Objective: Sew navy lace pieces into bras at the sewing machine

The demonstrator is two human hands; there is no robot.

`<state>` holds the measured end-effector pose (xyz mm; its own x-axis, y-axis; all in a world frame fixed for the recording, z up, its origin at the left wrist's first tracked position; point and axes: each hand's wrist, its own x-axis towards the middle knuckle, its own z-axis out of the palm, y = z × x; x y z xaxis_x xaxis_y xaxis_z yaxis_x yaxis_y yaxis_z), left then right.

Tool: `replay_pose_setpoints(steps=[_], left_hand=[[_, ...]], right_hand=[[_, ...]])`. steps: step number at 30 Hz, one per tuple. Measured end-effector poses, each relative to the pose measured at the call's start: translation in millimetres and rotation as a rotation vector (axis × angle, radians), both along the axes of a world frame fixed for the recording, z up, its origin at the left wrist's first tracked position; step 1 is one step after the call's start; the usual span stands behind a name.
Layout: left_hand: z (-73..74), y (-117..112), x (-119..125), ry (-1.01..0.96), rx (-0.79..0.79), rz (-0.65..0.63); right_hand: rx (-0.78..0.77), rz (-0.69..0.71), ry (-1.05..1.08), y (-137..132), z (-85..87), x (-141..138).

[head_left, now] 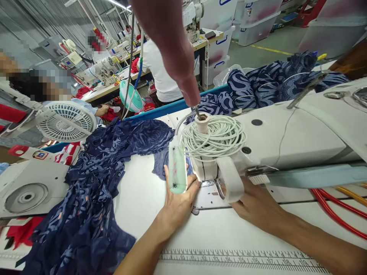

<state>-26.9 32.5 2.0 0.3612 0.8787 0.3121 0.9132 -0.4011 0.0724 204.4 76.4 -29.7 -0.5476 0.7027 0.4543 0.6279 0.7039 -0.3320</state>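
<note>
A white sewing machine [309, 126] stands before me, its head over a metal plate [210, 191]. My left hand [179, 200] lies with fingers stretched and apart, pressing on a small navy lace piece [159, 165] left of the needle area. A pale green lamp [177, 168] on a bendable neck covers some of its fingers. My right hand [255, 202] is right of the machine head, close to a roll of white tape [231, 179]. The machine and roll hide its fingers, and I cannot see whether it holds anything.
Navy patterned fabric [94, 191] is heaped on the left, with tied navy bundles [258, 89] behind the machine. Coiled pale cord [213, 135] sits on the machine head. A white fan [67, 122], red hoses [335, 214] and a printed ruler [229, 256] are around. Other people work beyond.
</note>
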Motion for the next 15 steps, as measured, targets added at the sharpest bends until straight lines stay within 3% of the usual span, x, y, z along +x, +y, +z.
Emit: replay_pose_setpoints(steps=[4, 7, 15], left_hand=[[-1.7, 1, 0, 0.008, -0.001, 0.008], [-4.1, 3, 1, -0.022, 0.017, 0.005], [-5.6, 4, 0, -0.035, -0.010, 0.007]], right_hand=[[0.128, 0.088, 0.102, 2, 15.3, -1], [0.136, 0.095, 0.133, 3, 20.0, 0], [0.113, 0.028, 0.141, 14, 0.8, 5]])
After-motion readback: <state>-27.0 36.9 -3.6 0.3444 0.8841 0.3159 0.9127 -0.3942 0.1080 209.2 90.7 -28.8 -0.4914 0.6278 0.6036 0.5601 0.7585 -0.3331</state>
